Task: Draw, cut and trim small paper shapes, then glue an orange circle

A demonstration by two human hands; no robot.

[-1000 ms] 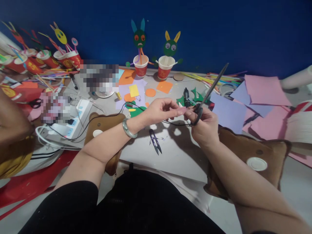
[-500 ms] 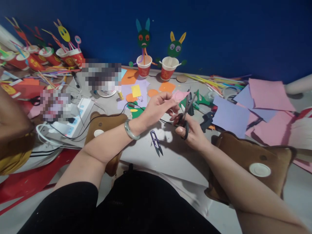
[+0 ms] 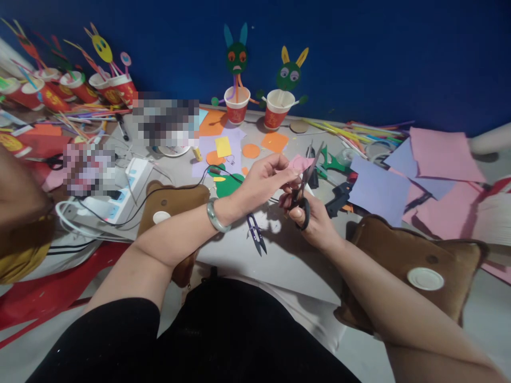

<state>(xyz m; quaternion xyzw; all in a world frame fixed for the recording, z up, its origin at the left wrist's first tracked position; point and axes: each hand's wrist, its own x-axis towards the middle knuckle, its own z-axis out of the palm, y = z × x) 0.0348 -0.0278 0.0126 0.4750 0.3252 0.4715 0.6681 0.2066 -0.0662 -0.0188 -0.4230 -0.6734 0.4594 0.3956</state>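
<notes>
Between the fingers of my left hand [image 3: 265, 181] is a small piece of pink paper [image 3: 299, 163] with a rounded outline on it. My right hand [image 3: 313, 218] grips black-handled scissors [image 3: 305, 205], their blades pointing up and meeting the right side of the pink paper. Below my hands, a pair of dark thread snips [image 3: 256, 234] lies on the grey table [image 3: 295, 266]. Left of my left hand are green paper [image 3: 227, 186], a yellow square [image 3: 222, 147] and orange paper pieces [image 3: 251, 151].
Two red cups [image 3: 237, 109] with paper-faced figures stand at the back. Purple sheets [image 3: 379, 189] and pink sheets [image 3: 441, 154] lie to the right, near a black glue gun [image 3: 339, 197]. A power strip [image 3: 130, 189] and another person's arm [image 3: 22, 181] are at left.
The pink paper in my left hand has tilted and moved slightly down, nearer the scissors. The scissor blades look closer together. The camera view has shifted a little.
</notes>
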